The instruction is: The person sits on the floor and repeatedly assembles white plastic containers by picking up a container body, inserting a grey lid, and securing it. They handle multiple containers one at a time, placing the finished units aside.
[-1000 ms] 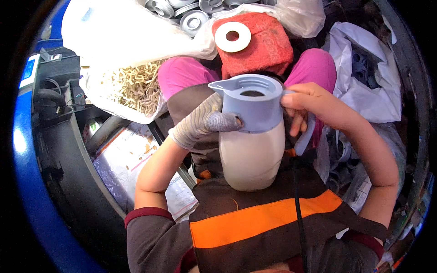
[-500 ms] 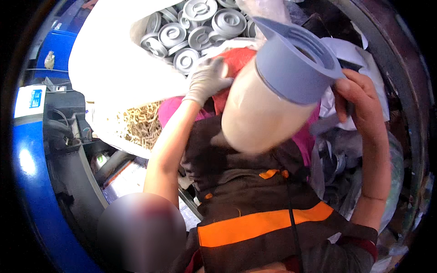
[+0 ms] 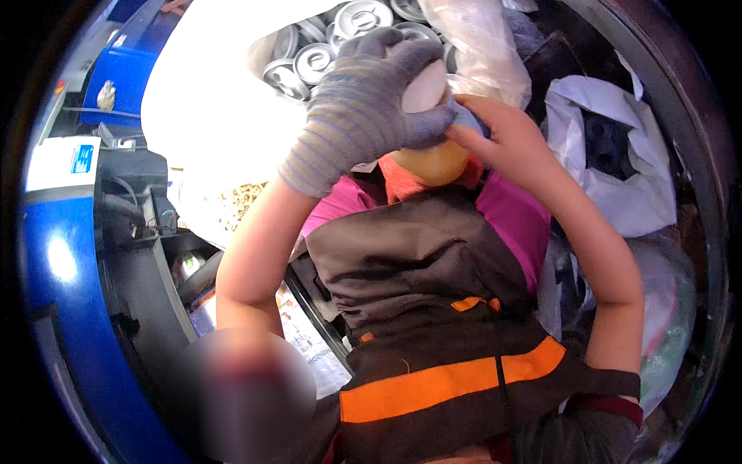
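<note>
A pitcher with a blue-grey top and a cream body [image 3: 433, 164] is between my two hands over my lap, tilted and mostly covered by them. My left hand [image 3: 363, 108], in a grey striped glove, curls its fingers and thumb round the pitcher's upper part. A pale oval surface shows between thumb and fingers; I cannot make out what it is. My bare right hand [image 3: 506, 139] grips the blue-grey part from the right. Under the pitcher lies an orange-red cloth [image 3: 402, 184]. Just beyond my left hand are several round grey lids [image 3: 314, 62].
A large white sack [image 3: 209, 93] holds the lids, with tan curly strips [image 3: 241, 203] by its lower edge. On the right stands a white bag [image 3: 568, 108] with dark parts inside. Blue machinery [image 3: 54, 309] runs along the left; a dark rim curves round the right.
The pitcher has tipped and moved away from me, down over my lap. My left hand has left the red cloth and closed on the pitcher. My right hand has moved left with it.
</note>
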Demonstrator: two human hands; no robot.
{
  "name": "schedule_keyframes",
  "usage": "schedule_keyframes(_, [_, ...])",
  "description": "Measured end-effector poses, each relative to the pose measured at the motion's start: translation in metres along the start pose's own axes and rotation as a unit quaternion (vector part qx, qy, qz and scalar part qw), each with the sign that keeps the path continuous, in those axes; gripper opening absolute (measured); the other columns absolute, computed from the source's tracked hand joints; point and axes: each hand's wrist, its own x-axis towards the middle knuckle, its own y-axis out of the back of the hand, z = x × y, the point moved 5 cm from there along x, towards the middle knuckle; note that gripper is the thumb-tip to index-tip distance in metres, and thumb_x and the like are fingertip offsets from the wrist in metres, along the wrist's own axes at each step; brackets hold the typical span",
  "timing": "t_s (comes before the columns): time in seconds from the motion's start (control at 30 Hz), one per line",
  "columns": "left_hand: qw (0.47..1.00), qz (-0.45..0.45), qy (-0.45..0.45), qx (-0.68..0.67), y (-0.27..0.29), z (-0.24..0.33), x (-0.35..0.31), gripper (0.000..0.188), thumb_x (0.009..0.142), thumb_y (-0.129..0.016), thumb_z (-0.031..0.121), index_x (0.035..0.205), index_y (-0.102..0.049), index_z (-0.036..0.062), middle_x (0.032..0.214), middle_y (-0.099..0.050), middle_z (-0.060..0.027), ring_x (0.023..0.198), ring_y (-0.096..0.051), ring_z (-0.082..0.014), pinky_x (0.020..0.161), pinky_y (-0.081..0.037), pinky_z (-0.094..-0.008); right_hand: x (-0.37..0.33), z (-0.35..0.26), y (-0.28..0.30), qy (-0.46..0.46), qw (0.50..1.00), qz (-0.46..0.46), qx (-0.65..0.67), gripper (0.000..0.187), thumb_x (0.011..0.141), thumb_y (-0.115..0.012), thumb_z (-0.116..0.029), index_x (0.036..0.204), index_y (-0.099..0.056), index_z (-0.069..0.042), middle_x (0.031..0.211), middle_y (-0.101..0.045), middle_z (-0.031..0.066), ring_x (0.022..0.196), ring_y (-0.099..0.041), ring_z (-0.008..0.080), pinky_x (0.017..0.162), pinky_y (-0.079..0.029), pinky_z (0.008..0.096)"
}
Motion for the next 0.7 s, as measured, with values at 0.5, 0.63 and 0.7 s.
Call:
schedule_keyframes(0.5, [0.959, 0.059, -0.161, -0.227, 0.114, 0.012, 0.064, 0.044, 0.080, -0.068, 0.036, 0.108, -0.058, 0.0038, 0.093, -0.062, -0.0063, 0.079, -0.062, -0.0145, 0.071, -0.051, -0.0256, -0.034, 0.020, 0.001, -0.153, 0.977, -0.047, -0.139, 0.037, 0.089, -0.054, -0.029, 0.115, -0.041, -0.004, 0.086, -0.061, 0.0263, 0.082, -0.060, 0.0440, 0.070, -0.046, 0.0518])
schedule_keyframes(0.63, [0.990, 0.051, -0.058, -0.120, 0.034, 0.008, 0.019, 0.048, 0.078, -0.067, 0.039, 0.111, -0.055, 0.0050, 0.101, -0.059, -0.0126, 0.092, -0.059, -0.0230, 0.080, -0.049, -0.0355, -0.040, 0.021, -0.008, -0.156, 0.976, -0.059, -0.143, 0.040, 0.088, -0.056, -0.032, 0.116, -0.042, -0.007, 0.089, -0.062, 0.0249, 0.086, -0.060, 0.0429, 0.071, -0.046, 0.0506])
schedule_keyframes(0.7, [0.996, 0.082, -0.007, 0.025, -0.009, 0.021, 0.000, 0.053, 0.076, -0.069, 0.040, 0.115, -0.054, 0.0077, 0.109, -0.055, -0.0173, 0.098, -0.056, -0.0340, 0.087, -0.046, -0.0455, -0.045, 0.022, -0.009, -0.128, 0.979, -0.045, -0.150, 0.040, 0.087, -0.057, -0.031, 0.115, -0.042, -0.007, 0.089, -0.062, 0.0240, 0.086, -0.060, 0.0424, 0.071, -0.046, 0.0498])
